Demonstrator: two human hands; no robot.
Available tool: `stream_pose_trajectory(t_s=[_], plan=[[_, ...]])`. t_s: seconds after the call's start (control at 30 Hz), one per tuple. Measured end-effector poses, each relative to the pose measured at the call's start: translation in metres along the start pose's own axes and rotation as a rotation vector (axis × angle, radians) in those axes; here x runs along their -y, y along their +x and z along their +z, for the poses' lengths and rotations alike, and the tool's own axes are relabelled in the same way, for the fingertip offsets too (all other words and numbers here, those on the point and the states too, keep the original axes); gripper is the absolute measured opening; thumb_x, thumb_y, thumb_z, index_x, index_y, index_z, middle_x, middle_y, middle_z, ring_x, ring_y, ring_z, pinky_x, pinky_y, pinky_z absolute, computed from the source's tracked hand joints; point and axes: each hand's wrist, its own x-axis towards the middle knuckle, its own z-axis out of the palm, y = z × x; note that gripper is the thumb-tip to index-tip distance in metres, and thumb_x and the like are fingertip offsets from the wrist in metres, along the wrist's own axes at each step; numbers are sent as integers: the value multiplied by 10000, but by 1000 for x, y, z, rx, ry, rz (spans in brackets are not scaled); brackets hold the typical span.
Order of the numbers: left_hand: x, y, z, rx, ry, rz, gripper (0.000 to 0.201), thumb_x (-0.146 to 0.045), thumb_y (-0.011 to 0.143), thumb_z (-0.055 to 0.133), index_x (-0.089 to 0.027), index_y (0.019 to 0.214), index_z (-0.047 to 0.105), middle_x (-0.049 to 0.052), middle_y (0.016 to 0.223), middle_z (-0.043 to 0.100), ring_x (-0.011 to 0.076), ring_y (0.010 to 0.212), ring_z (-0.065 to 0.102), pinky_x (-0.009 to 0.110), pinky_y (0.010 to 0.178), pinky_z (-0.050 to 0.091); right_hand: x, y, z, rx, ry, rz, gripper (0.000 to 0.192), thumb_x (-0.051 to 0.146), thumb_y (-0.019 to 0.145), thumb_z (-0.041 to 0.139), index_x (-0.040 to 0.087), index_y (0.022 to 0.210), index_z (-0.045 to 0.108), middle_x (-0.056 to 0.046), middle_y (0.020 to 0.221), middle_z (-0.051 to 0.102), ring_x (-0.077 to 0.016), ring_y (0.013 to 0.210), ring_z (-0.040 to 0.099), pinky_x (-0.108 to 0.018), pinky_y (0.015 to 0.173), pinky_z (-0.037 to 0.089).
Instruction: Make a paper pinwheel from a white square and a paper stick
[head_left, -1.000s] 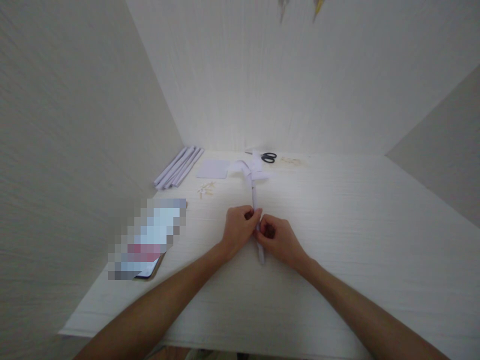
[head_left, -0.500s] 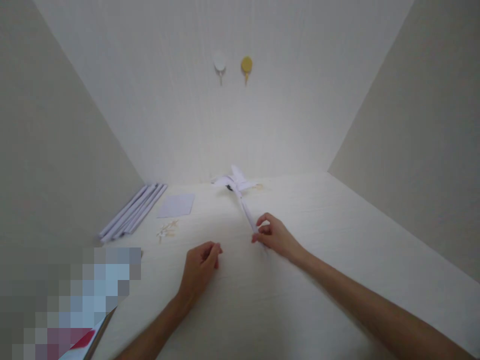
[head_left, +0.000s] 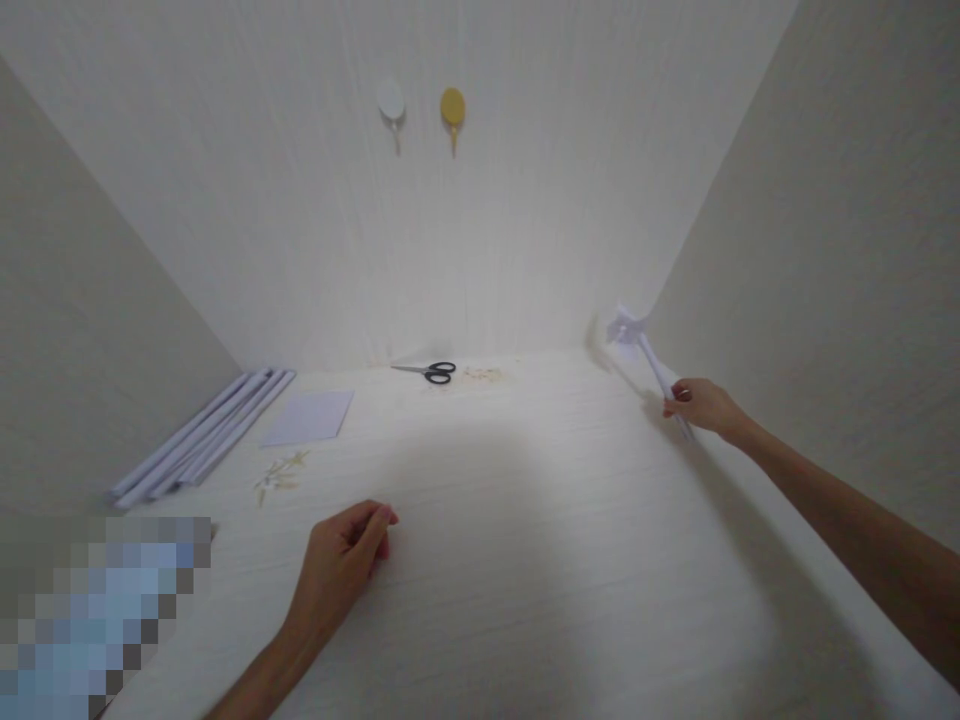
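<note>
A white paper pinwheel (head_left: 626, 327) on a rolled-paper stick is in my right hand (head_left: 703, 404), which pinches the stick near its lower end. The pinwheel's head is up and tilted to the left, close to the far right corner where the walls meet. My left hand (head_left: 342, 552) is curled closed over the lower middle of the white surface, and nothing shows sticking out of its fingers. Nearest to it lies a small loose pile of thin pale and tan pieces (head_left: 279, 476), too small to name.
Several rolled paper sticks (head_left: 202, 435) lie along the left wall. A square sheet of paper (head_left: 309, 418) is to their right. Black-handled scissors (head_left: 439, 372) rest by the back wall beside tan bits (head_left: 481, 375). Above hang a white hook (head_left: 391, 102) and a yellow hook (head_left: 452, 106).
My right hand has carried the pinwheel from the middle to the far right, uncovering the scissors. My left hand stays closed near the same spot. The view has shifted a little to the right.
</note>
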Motion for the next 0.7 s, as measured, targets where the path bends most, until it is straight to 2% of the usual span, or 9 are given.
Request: stream_pose_trajectory(t_s=[0.13,0.27,0.37,0.53,0.7], plan=[[1,1,0,0,9,-30,320,-458,672,478,-153,634,565,-40,411,452,86,363,365,195,367,261,-17,6,-7,148,30,88,196,172,559,619,151,415,488,65,330,349,-56,339,304,-254,403,209],[3,2,1,5,34,-41,321,-461,673,474,-157,619,563,-38,413,450,89,370,370,198,373,267,-26,5,-9,222,90,123,181,268,644,589,105,570,560,56,402,370,-36,367,339,-266,429,230],[3,3,1,5,54,-38,327,-466,670,467,-158,618,563,-36,417,455,92,377,381,202,381,281,-29,12,-7,181,107,162,141,241,668,589,104,674,557,53,427,391,-46,387,354,-258,431,249],[3,4,0,12,69,-52,350,-485,664,448,-158,621,562,-36,413,449,96,379,387,206,383,288,-33,27,-5,100,42,240,105,185,655,620,118,678,542,61,389,380,-75,377,340,-248,417,266],[4,5,0,20,76,-45,348,-486,658,446,-161,621,564,-36,407,448,97,378,382,209,389,293,-36,32,-5,-6,-112,234,142,223,600,668,118,628,577,-26,495,512,-117,470,427,-271,482,302]])
